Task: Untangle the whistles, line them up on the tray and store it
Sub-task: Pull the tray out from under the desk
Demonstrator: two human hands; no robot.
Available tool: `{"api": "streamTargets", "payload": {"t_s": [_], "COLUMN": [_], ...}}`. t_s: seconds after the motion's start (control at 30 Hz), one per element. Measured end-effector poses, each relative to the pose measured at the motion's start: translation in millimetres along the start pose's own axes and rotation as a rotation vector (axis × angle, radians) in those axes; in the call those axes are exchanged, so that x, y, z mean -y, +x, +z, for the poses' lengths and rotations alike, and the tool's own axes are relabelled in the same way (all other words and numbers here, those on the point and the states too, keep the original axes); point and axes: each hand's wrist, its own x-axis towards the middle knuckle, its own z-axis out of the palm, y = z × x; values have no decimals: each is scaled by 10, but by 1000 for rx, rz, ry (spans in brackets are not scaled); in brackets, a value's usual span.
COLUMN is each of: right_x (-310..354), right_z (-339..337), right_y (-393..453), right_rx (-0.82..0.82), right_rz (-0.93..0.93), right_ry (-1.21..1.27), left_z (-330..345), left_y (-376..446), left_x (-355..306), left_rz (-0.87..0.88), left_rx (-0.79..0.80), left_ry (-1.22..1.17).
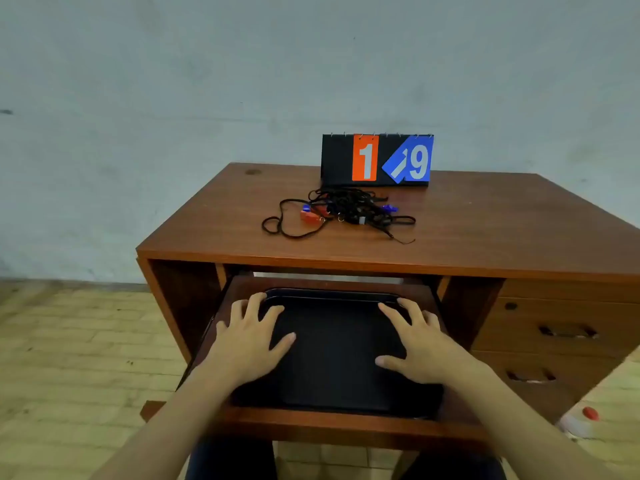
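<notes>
Hands [252, 336] on tray [332, 348], scoreboard [377, 160] behind whistles [341, 213]

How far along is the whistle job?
Barely begun. Done: the sliding shelf is pulled out from under the desk. In hand: left hand and right hand rest spread on the black tray lying on it. Left: the whistles sit tangled by the scoreboard; untangling, lining up, storing.

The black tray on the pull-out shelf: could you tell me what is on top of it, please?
Only the left hand and right hand, fingers spread on the black tray; what their palms cover is hidden.
</notes>
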Motion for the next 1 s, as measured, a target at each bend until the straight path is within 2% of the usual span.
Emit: {"api": "streamTargets", "payload": {"t_s": [0.27, 0.53, 0.8, 1.0], "right_x": [-30, -5, 13, 35], "right_z": [152, 183, 112, 47], "right_y": [-13, 74, 171, 63], "right_rx": [1, 2, 94, 50], "right_rz": [26, 87, 151, 144], "right_ry": [-16, 14, 15, 48], "left_z": [169, 248, 323, 183], "left_y": [-31, 50, 90, 13], "left_x": [-38, -17, -16, -55], "left_rz": [-12, 20, 38, 37], "left_rx": [65, 66, 156, 52], "left_ry": [-3, -2, 6, 60]}}
